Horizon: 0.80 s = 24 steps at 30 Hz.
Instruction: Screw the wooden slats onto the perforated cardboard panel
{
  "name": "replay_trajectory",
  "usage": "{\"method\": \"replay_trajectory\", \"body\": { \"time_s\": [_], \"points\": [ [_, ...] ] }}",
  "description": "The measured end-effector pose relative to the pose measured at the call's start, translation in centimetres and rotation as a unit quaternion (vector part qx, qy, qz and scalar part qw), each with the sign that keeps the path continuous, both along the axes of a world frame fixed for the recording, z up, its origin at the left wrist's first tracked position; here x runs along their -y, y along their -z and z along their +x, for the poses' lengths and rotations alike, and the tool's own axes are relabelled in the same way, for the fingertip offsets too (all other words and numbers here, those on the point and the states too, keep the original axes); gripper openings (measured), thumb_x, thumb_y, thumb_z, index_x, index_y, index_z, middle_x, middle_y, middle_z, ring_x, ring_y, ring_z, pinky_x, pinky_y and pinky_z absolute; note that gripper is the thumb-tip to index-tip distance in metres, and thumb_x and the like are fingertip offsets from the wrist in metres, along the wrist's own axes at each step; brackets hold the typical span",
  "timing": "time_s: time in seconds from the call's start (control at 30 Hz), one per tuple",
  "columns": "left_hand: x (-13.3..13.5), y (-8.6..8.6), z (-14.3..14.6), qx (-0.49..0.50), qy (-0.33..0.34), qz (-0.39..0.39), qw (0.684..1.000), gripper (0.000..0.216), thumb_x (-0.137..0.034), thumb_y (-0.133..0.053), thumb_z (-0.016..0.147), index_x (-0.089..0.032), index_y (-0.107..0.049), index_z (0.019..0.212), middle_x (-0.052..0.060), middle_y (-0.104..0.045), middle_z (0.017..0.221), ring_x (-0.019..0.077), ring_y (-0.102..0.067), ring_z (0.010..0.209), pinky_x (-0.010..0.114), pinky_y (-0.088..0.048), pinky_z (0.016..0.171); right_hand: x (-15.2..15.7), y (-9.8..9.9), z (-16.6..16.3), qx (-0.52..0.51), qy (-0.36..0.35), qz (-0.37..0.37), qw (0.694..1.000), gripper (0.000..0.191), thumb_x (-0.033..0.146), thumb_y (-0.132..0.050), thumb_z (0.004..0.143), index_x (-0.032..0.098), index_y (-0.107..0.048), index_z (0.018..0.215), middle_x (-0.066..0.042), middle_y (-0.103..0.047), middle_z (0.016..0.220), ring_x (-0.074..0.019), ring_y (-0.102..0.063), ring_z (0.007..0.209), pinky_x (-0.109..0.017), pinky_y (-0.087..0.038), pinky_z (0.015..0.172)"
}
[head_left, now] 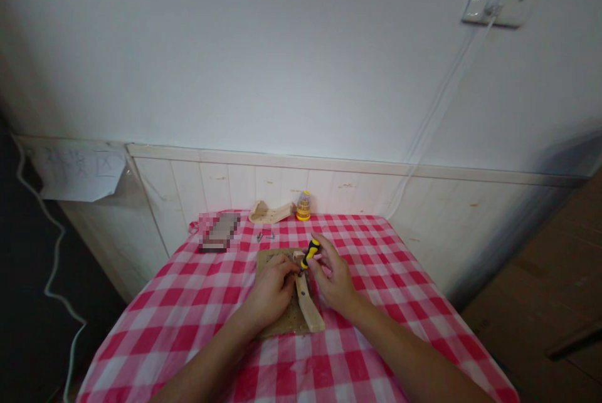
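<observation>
Right hand (335, 274): thumb and fingers closed on yellow-and-black-handled screwdriver (310, 254), tilted, lower end at pale, angled wooden piece (308, 310). Left hand (274, 282): fingers curled at the same piece; exact grip hidden, cannot tell. Piece lies along 3 o'clock side of brown rectangular board (277, 325). From board: small metal parts (266, 236), 11 o'clock; yellow-capped, yellow-labelled bottle (303, 209), 12 o'clock.

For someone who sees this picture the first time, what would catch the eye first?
Probably the red-and-white checked tablecloth, spread across the lower middle. Near its centre, a yellow-and-black screwdriver stands out in the right hand, over a pale wooden piece.
</observation>
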<state>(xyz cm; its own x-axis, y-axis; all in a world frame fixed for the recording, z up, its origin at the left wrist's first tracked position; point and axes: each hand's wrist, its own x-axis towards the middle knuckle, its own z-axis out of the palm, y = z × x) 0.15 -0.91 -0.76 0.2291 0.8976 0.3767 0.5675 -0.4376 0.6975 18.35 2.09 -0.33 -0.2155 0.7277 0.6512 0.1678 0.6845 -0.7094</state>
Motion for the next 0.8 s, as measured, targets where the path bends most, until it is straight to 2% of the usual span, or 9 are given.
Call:
{"method": "replay_trajectory", "body": {
  "time_s": [0.2, 0.5, 0.8],
  "points": [
    [0.0, 0.2, 0.0, 0.003, 0.001, -0.005, 1.000, 0.027, -0.006, -0.049, 0.087, -0.019, -0.072, 0.094, 0.010, -0.069, 0.103, 0.0255, -0.064, 0.102, 0.042, -0.052, 0.094, -0.1, 0.2, -0.3, -0.012, 0.052, 0.018, 0.998, 0.044, 0.022, -0.068, 0.089, 0.027, -0.061, 0.133, -0.004, -0.074, 0.107, -0.0196, -0.072, 0.087, -0.033, -0.061, 0.077],
    [0.1, -0.1, -0.1, 0.007, 0.002, -0.007, 1.000, 0.026, -0.008, -0.051, 0.088, -0.021, -0.073, 0.095, 0.009, -0.070, 0.106, 0.0254, -0.065, 0.105, 0.042, -0.051, 0.097, 0.2, 0.3, 0.2, -0.025, 0.087, 0.038, 0.995, 0.041, 0.026, -0.071, 0.089, 0.026, -0.058, 0.128, -0.005, -0.071, 0.105, -0.0203, -0.071, 0.086, -0.034, -0.061, 0.076],
    [0.5, -0.8, 0.2, -0.003, -0.006, -0.019, 1.000, 0.015, -0.020, -0.062, 0.090, -0.022, -0.075, 0.097, 0.009, -0.070, 0.103, 0.0268, -0.065, 0.103, 0.042, -0.050, 0.093, 1.6, 0.0, 0.2, -0.037, 0.049, 0.044, 0.997, 0.041, 0.025, -0.068, 0.091, 0.025, -0.055, 0.129, -0.006, -0.070, 0.100, -0.0202, -0.070, 0.082, -0.033, -0.062, 0.073]
  ]
}}
